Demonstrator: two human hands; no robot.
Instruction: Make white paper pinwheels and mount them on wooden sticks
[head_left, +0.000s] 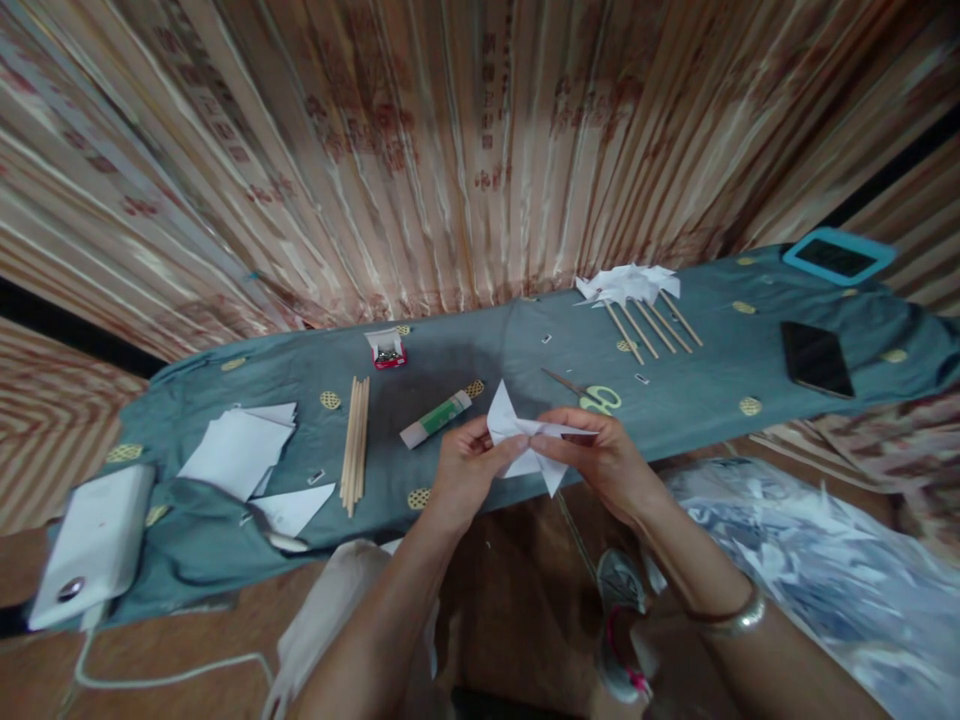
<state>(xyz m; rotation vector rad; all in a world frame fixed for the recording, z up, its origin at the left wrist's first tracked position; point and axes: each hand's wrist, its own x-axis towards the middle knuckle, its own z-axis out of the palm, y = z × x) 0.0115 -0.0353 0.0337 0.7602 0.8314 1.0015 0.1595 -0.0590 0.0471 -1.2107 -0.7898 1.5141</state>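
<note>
Both my hands hold a folded white paper piece [525,440] with pointed flaps, just in front of the table's near edge. My left hand [469,465] pinches its left side, fingers closed on the paper. My right hand [600,455] pinches the centre and right side, fingers curled. A glue stick [435,418] lies on the grey-blue cloth [480,350] just beyond my left hand. Scissors [592,395] lie just beyond my right hand.
Wooden sticks [355,443] and white paper squares [236,450] lie at the left. Finished paper pinwheels on sticks [637,300] sit at the back right. Also here: a small red box [388,350], a white power bank [94,540], a black phone [816,358], a blue-cased tablet [838,256].
</note>
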